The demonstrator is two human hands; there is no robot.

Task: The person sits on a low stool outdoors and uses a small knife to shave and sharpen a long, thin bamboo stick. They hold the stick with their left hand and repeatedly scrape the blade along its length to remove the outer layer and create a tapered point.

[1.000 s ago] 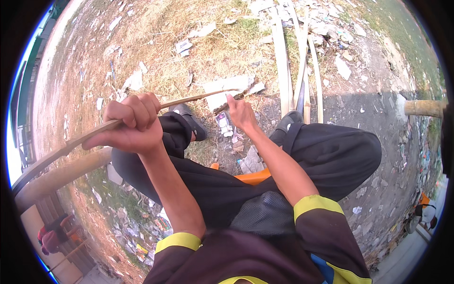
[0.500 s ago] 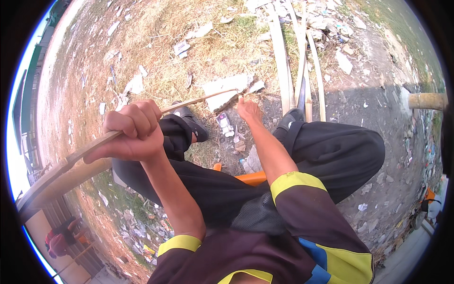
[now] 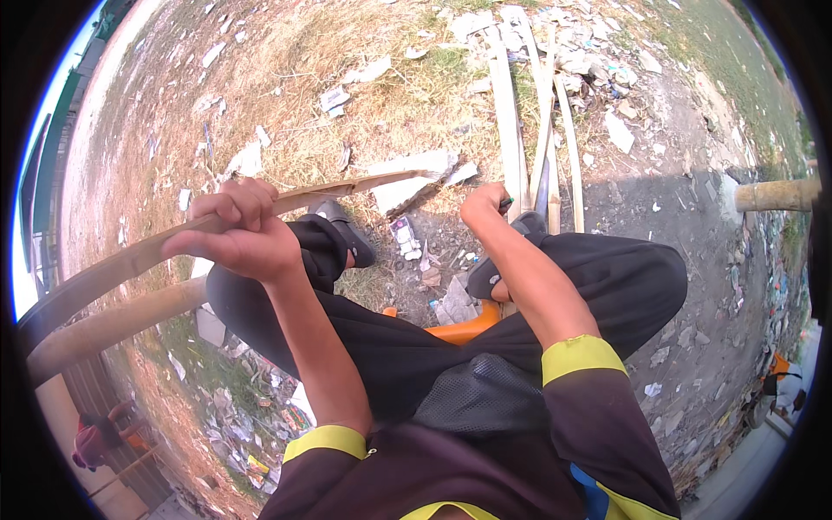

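Note:
My left hand (image 3: 243, 230) is closed around a long, bent bamboo strip (image 3: 130, 254). The strip runs from the far left edge of the view, past my left shoe, to a narrow tip near the middle, with its broad face showing. My right hand (image 3: 485, 204) is a fist to the right of that tip, apart from the strip. A small dark end sticks out of the fist by the fingers; I cannot make out what it belongs to.
Several long pale bamboo strips (image 3: 508, 113) lie on the ground ahead. A bamboo pole (image 3: 130, 325) is beneath my held strip; another pole (image 3: 777, 196) juts in at right. Between my legs is an orange seat (image 3: 468, 330). Paper scraps and rubble litter the ground. A person (image 3: 91, 442) is at lower left.
My right hand has moved from the strip's tip to the right, and slightly down. The strip has turned to show more of its broad face, with my left hand still around it.

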